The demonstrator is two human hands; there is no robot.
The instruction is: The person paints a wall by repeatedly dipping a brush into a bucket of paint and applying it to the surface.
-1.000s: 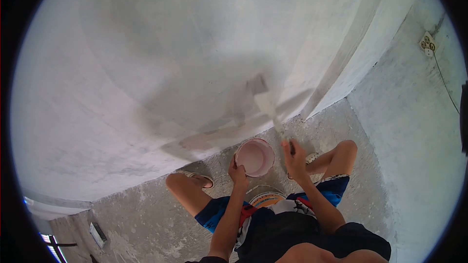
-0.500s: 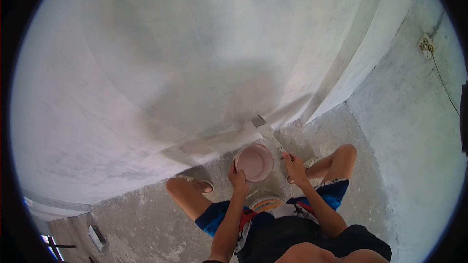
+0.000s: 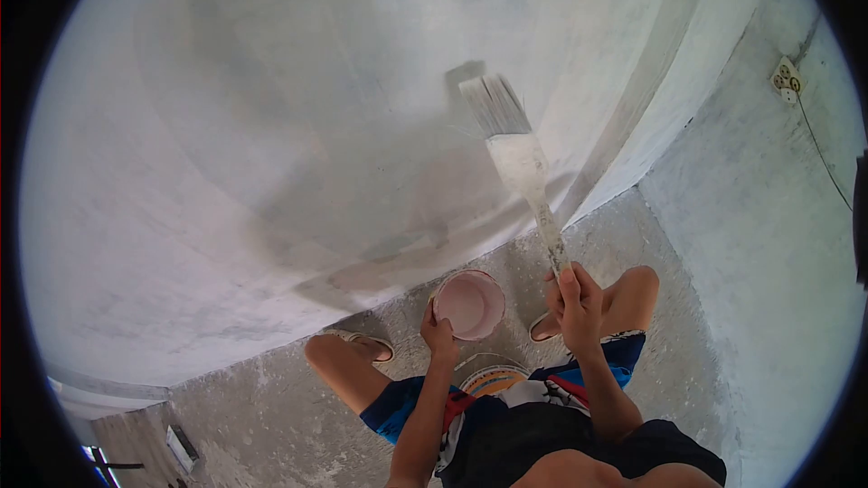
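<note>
My right hand is closed round the end of a wide brush's long, paint-smeared handle. The brush points up and a little left, its bristles in front of the pale wall, with a shadow beside them; whether they touch it I cannot tell. A small pink tub hangs in my left hand, which grips its left rim with the thumb over the edge. Pale pinkish paint or a coated bottom shows inside the tub.
Between my legs stands a round bucket with an orange patch. A socket block with a cable is on the right wall. At the lower left a rectangular object lies on the rough concrete floor.
My right hand has lifted the brush up from beside the tub and closer to the camera, its bristles now higher before the wall. The tub in my left hand has hardly moved.
</note>
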